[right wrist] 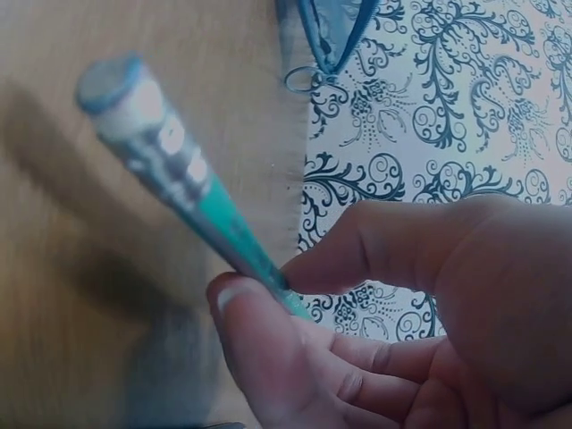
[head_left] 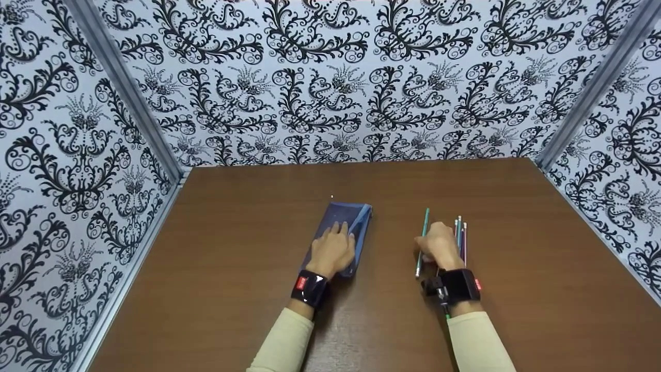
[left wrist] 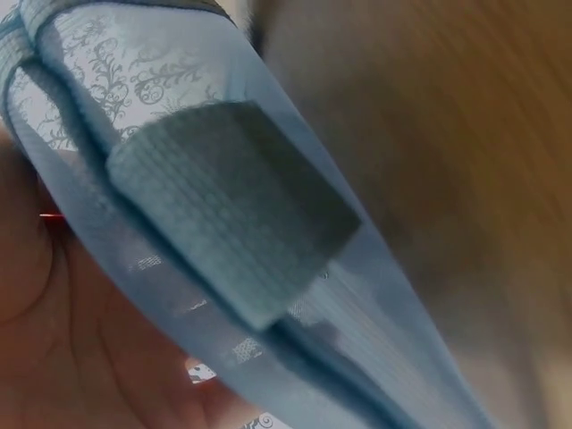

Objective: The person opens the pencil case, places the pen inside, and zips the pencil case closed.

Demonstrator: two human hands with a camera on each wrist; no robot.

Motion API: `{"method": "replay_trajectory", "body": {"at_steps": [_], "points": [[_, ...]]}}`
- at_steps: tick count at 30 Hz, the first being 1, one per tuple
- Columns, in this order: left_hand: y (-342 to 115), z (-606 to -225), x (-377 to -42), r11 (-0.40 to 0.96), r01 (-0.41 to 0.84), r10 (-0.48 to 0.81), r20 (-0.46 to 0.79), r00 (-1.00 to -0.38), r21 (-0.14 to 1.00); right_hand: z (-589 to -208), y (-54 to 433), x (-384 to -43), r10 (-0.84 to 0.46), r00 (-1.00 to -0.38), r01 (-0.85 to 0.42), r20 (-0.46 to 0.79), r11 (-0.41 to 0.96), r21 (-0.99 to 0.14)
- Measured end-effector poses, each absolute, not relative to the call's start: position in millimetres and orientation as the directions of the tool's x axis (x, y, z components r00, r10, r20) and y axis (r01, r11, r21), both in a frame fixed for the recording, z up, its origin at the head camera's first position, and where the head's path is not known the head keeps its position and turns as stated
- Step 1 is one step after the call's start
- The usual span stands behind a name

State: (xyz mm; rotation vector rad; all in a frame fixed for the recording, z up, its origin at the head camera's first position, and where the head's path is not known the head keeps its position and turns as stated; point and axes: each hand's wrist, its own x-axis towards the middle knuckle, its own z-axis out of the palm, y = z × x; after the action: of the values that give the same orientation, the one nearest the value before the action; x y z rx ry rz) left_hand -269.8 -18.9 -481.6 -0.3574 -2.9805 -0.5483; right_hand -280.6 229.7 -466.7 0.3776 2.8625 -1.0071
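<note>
Though slim, green pencil (right wrist: 237, 228) between right fingers (right wrist: 259, 344).

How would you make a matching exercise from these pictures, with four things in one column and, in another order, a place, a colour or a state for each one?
1. green pencil
2. blue pouch
3. other pencils
4. sleeves

A. pale yellow
B. under the left hand
C. pinched by the right hand
D. lying close together on the tabletop

Right pairs: 1-C, 2-B, 3-D, 4-A.

Pale yellow sleeves (head_left: 285, 338), black wristbands (head_left: 460, 285)
</note>
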Motion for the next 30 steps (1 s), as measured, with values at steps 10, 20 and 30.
{"method": "replay_trajectory", "body": {"at_steps": [10, 20, 30], "points": [[-17, -480, -269, 0.907, 0.233, 0.207, 0.112, -0.972, 0.35, -463, 229, -281, 0.204, -0.969, 0.245, -0.139, 0.734, -0.633], [-15, -480, -269, 0.906, 0.223, 0.203, 0.093, -0.975, 0.36, -461, 227, -280, 0.195, -0.966, 0.258, -0.169, 0.686, -0.68], [-16, -478, -266, 0.897, 0.253, 0.201, 0.175, -0.964, 0.361, -453, 221, -278, 0.145, -0.977, 0.215, -0.16, 0.632, -0.745]]}}
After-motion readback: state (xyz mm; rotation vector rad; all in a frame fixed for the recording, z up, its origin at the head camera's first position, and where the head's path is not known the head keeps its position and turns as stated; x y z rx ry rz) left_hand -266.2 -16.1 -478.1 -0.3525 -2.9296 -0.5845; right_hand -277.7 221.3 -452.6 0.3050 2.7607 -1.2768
